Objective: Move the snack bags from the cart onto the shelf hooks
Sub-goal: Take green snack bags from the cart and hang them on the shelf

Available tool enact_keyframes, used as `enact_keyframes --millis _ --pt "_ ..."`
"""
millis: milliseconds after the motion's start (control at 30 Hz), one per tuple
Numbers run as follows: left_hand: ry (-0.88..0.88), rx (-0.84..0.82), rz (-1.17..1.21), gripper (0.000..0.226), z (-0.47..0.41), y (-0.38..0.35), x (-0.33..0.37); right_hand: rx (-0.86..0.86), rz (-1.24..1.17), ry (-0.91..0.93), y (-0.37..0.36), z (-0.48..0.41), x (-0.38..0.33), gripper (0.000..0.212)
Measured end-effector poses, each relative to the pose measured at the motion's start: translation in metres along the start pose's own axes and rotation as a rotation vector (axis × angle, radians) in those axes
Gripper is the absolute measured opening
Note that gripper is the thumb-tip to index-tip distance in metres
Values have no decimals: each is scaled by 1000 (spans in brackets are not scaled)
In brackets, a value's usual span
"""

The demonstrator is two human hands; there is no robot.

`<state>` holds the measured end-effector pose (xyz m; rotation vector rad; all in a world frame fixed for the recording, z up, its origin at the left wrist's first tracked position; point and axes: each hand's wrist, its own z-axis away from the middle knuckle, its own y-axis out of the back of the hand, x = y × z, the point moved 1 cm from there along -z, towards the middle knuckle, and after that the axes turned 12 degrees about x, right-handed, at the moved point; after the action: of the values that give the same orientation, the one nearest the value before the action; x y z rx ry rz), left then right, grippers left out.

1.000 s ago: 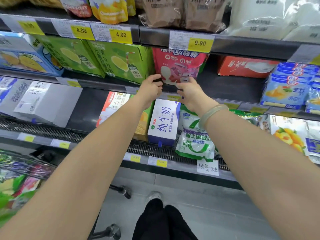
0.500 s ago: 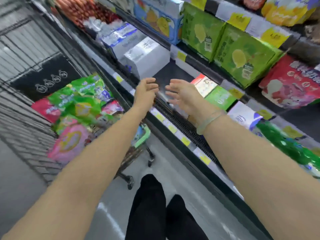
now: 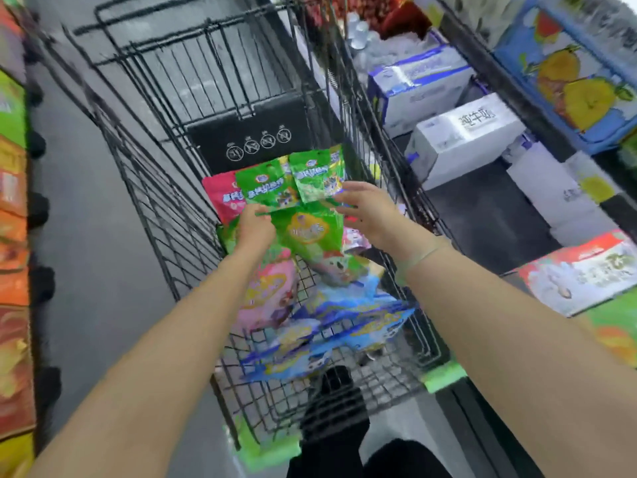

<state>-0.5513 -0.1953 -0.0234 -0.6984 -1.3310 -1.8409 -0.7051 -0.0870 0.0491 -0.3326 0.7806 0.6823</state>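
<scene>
Your left hand (image 3: 255, 226) and right hand (image 3: 370, 211), fingers apart, flanked the glossy green plastic snack bag (image 3: 310, 232) in the black wire cart (image 3: 193, 215), likely to lift it.

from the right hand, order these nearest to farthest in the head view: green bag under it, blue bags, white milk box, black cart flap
From the right hand:
1. green bag, just left, between the hands
2. blue bags, toward the person, and black cart flap, beyond: too close to call
4. white milk box, right, on the shelf
</scene>
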Motion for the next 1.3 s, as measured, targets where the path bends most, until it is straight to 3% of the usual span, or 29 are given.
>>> enact_keyframes --millis 167,300,400,467,633,833,933,1033,1133,1267,1300 --pt "99 23 -93 36 -62 5 -30 128 12 2 -28 -44 0 23" --pt "162 -16 -171 6 -91 -4 -50 162 25 31 -41 -76 2 29" --pt "257 2 -172 18 -102 -12 -70 169 24 24 -54 -97 10 29" --pt "330 35 -153 7 -105 -17 -84 174 84 47 -64 -108 15 22" --pt "574 24 -183 33 -121 -24 -128 145 237 128 -75 -135 20 22" --pt "790 -93 -22 58 -127 -35 -158 140 344 195 -77 -157 32 26" --pt "784 -17 -4 67 -127 -40 -163 140 379 259 -79 -160 42 27" --pt "756 164 33 64 -124 -42 -162 125 389 347 -82 -159 48 29" --pt "674 243 13 59 -120 -39 -149 82 394 403 -85 -152 50 27" --pt "463 279 -27 16 -105 -31 -115 13 386 325 -92 -138 54 24" --pt "394 294 -30 18 -102 -29 -107 -12 397 295 -94 -134 55 25"
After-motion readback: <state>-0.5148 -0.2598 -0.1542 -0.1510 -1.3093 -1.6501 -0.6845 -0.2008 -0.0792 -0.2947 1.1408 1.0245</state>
